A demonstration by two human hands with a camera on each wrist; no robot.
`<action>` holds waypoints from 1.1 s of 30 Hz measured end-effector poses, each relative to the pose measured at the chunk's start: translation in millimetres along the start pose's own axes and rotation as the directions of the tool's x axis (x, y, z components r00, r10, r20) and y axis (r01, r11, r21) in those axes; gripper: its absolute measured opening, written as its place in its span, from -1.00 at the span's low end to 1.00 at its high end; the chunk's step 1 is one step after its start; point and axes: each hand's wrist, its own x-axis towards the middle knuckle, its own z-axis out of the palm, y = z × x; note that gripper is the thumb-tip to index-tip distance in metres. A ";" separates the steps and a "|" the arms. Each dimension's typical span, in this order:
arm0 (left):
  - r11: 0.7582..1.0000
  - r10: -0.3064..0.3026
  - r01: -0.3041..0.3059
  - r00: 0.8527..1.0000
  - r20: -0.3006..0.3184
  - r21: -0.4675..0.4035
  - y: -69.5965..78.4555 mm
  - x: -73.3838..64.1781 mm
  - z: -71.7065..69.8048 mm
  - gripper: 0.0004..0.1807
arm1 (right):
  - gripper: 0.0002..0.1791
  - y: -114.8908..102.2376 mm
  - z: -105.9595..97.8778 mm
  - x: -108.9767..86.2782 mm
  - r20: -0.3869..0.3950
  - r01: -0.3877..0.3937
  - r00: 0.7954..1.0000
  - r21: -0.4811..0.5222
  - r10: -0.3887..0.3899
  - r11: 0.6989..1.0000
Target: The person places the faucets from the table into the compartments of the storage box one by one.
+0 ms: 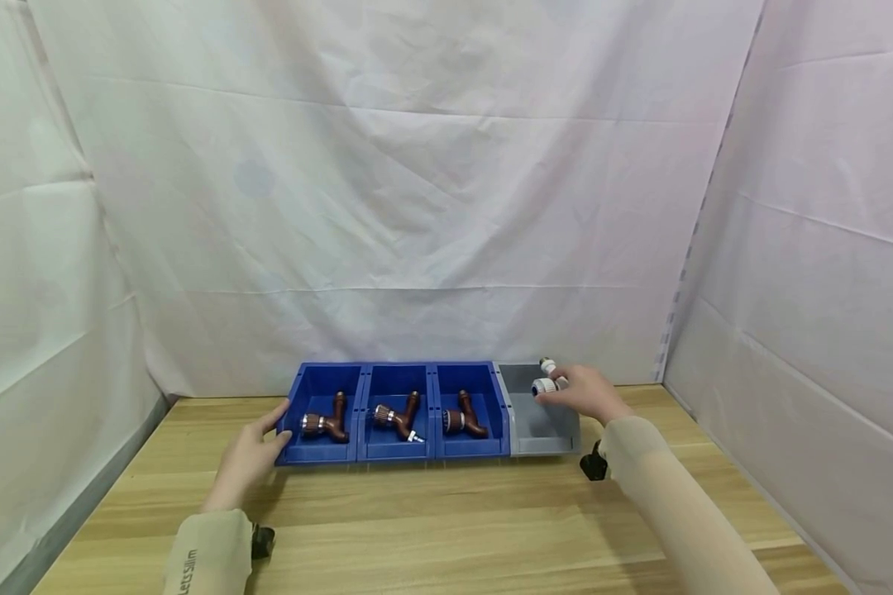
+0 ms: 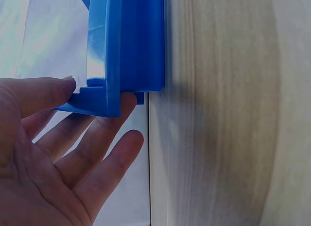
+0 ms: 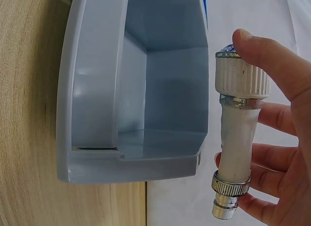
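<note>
My right hand [image 1: 586, 392] holds a white plastic tap [image 3: 238, 133] by its ribbed knob, above the grey bin [image 1: 543, 444]. The thumb lies across the knob's end, and fingers curl behind the body. A ridged metal collar and nozzle show at the tap's lower end in the right wrist view. At the other end of the row, my left hand [image 1: 249, 453] pinches the corner of the leftmost blue bin [image 1: 316, 454]. Its thumb is on the rim and fingertips are under it in the left wrist view.
Three blue bins adjoin the grey one on the wooden table [image 1: 432, 529]. Each contains a brown tap, such as the left tap [image 1: 336, 426], the middle tap [image 1: 403, 420] with a metal nozzle, and the right tap [image 1: 470, 417]. White cloth [image 1: 402, 207] hangs behind and at both sides.
</note>
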 end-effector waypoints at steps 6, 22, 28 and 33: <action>1.000 0.004 -0.004 1.000 -0.010 -0.002 -1.7 -0.1 0.9 -0.38 | -0.38 -1.7 0.0 0.5 -0.003 0.008 1.000 -0.002 -0.008 1.000; 1.000 0.002 -0.002 1.000 -0.009 -0.008 -1.0 0.0 0.9 -0.39 | -0.35 -4.7 4.2 5.5 0.013 0.023 1.000 0.005 -0.023 1.000; 1.000 0.002 -0.002 1.000 -0.026 0.001 0.3 -0.5 1.0 -0.40 | -0.36 -9.5 5.1 6.6 0.009 0.034 0.999 0.015 -0.034 0.999; 1.000 -0.007 0.007 1.000 -0.023 -0.002 0.6 -0.3 0.8 -0.40 | -0.34 -10.3 8.1 8.8 0.017 0.033 0.999 0.011 -0.033 0.999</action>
